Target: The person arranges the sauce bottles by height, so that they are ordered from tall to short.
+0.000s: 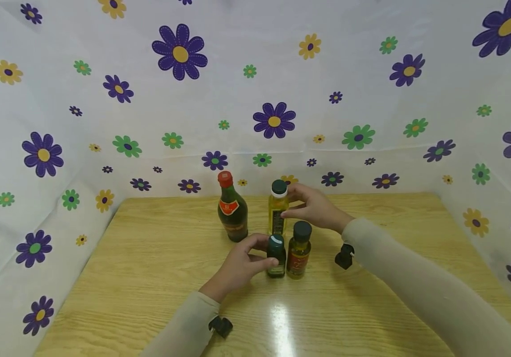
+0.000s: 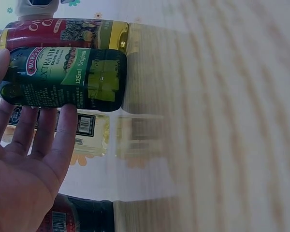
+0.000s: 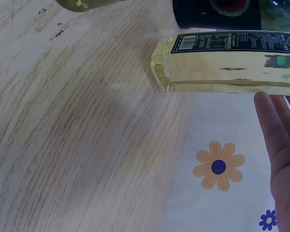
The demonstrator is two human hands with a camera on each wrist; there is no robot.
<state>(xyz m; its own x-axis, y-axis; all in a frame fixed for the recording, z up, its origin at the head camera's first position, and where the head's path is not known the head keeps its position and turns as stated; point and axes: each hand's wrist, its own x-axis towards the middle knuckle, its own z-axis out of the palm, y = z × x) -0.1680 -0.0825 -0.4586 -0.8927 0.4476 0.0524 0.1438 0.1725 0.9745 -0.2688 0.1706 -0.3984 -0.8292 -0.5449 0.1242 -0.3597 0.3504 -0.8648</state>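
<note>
A small dark green olive oil bottle (image 1: 276,270) stands upright near the middle of the table, held by my left hand (image 1: 239,267) between thumb and fingers. Its green label shows in the left wrist view. Behind it is a taller bottle of yellow oil (image 1: 277,203) with a dark green cap. My right hand (image 1: 315,208) grips that one from the right, thumb in front. In the right wrist view its bottom edge is near the tabletop; whether it touches is unclear. An oil bottle with a red label (image 1: 298,263) and black cap stands just right of the small bottle.
Left of the yellow oil stands a dark green bottle (image 1: 236,220) with a red cap and slender neck. The wooden table (image 1: 148,277) ends at a white flowered cloth (image 1: 219,99) that hangs behind and along both sides.
</note>
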